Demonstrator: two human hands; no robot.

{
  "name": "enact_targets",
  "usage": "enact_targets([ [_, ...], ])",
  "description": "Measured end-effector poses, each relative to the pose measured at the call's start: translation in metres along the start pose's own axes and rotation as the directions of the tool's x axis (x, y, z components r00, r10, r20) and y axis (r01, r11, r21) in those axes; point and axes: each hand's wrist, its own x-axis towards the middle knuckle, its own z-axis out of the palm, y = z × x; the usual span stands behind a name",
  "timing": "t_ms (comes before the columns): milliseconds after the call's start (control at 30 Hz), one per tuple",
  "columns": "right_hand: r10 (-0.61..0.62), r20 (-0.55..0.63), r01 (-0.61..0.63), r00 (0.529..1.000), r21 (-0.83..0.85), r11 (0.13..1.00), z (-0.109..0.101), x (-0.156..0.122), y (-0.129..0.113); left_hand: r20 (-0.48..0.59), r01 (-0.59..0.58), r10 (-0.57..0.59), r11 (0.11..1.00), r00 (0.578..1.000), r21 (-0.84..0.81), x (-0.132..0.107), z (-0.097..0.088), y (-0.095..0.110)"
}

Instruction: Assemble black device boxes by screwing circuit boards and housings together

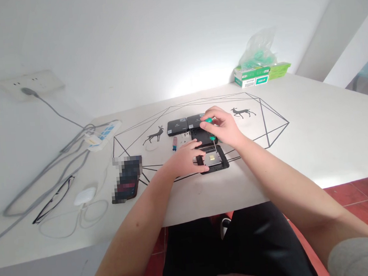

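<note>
An opened small black device (216, 163) lies on the white table (315, 144), its inside with a metal plate and a yellow square showing. My left hand (185, 159) rests on the device's left edge, fingers curled and pressing it down. My right hand (223, 126) is above it, closed on a green-handled screwdriver (211, 131) held upright with its tip down on the device. The device's black cover (203, 135) lies just behind it, partly hidden by my hands.
Two more black boxes (177, 126) sit side by side behind. A small red-and-blue screwdriver (174, 143), a phone (127, 178), glasses (53, 199), a white charger with cable (85, 196), a power strip (102, 136) and green boxes (252, 76) are also there.
</note>
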Motion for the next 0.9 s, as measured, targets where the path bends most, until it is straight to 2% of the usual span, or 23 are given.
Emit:
enact_targets([
  [133, 0.144, 0.132, -0.172, 0.981, 0.232, 0.957, -0.009, 0.006, 0.002, 0.018, 0.027, -0.027, 1.000, 0.999, -0.011, -0.002, 0.000, 0.000],
  [267, 0.157, 0.328, -0.274, 0.931, 0.350, 0.896, -0.026, 0.009, -0.001, 0.048, 0.074, -0.073, 0.997, 0.996, -0.024, -0.002, 0.000, -0.002],
  [333, 0.192, 0.384, -0.351, 0.903, 0.404, 0.845, -0.032, 0.009, -0.001, 0.065, 0.094, -0.092, 0.995, 0.994, -0.027, -0.002, 0.001, -0.003],
  [433, 0.257, 0.389, -0.436, 0.885, 0.495, 0.752, -0.036, 0.009, 0.003, 0.082, 0.103, -0.100, 0.994, 0.992, -0.031, -0.002, 0.002, -0.005],
  [567, 0.245, 0.372, -0.437, 0.895, 0.627, 0.645, -0.031, 0.010, 0.013, 0.081, 0.100, -0.097, 0.995, 0.992, -0.029, -0.002, 0.004, -0.007],
  [700, 0.216, 0.326, -0.387, 0.920, 0.673, 0.631, -0.025, 0.009, 0.019, 0.084, 0.086, -0.084, 0.996, 0.993, -0.023, -0.001, 0.003, -0.007],
  [900, 0.230, 0.391, -0.446, 0.891, 0.669, 0.595, -0.020, 0.005, 0.017, 0.091, 0.101, -0.098, 0.994, 0.991, -0.030, -0.001, 0.001, -0.004],
])
